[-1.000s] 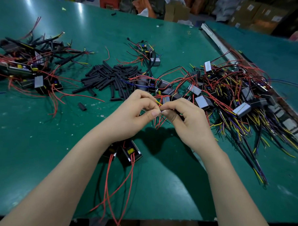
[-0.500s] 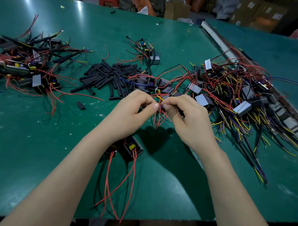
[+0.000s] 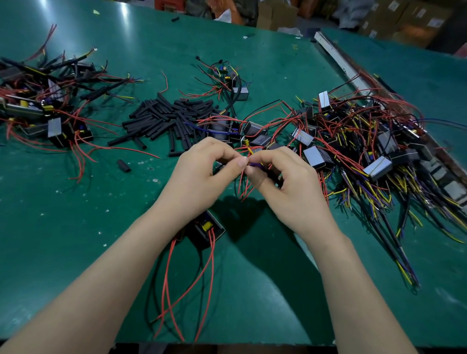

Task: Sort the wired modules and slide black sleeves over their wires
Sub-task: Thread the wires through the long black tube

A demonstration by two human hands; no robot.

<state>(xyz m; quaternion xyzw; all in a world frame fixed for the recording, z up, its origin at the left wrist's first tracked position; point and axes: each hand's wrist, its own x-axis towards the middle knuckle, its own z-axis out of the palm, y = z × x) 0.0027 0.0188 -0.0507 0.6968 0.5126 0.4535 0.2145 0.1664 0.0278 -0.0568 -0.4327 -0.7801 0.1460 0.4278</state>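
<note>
Lying nearest, at 6 o'clock on the green-topped workbench [image 3: 64,223]: a small black boxed module with a yellow part and long red leads [image 3: 207,229], half under the left forearm. Just beyond, meeting fingertip to fingertip above the bench: left hand [image 3: 203,173] and right hand [image 3: 288,184], both curled and pinching the thin red, yellow and purple wire ends [image 3: 250,165] of one module. Probably light, limp and springy to handle; best pinched close to the tips, bunched tight, so a sleeve slips on. Farther, at 11 o'clock: loose heap of short black tubing sleeves [image 3: 170,120], likely soft and slick. At 2 o'clock: big tangle of unsorted wired modules [image 3: 375,156]. At 10 o'clock: pile of sleeved modules [image 3: 42,107].
</note>
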